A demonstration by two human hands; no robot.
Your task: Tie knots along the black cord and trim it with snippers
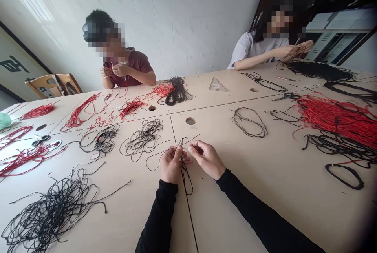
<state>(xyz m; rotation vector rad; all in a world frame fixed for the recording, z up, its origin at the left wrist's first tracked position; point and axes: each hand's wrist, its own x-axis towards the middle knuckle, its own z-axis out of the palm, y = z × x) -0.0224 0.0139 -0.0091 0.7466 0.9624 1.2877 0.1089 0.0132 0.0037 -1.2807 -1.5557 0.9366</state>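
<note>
My left hand [171, 163] pinches a black cord [186, 178] between thumb and fingers; its looped part hangs below the hand toward the table. Close beside it, my right hand [207, 157] is closed, thumb against forefinger, on a thin end of black cord. Short cord ends [183, 140] stick up past the left fingertips. From the left hand a thin black strand curves out over the table. Left of my hands lies a loose bundle of black cords [144, 137]. Whether a knot is between my fingers is too small to tell.
Black cords [55, 210] lie heaped at front left. Red cords [335, 117] are piled at right, with scissors [287, 96] beside them. A clear set square [217, 85] lies farther back. Two people [129, 66] sit across the table [250, 206], handling cords.
</note>
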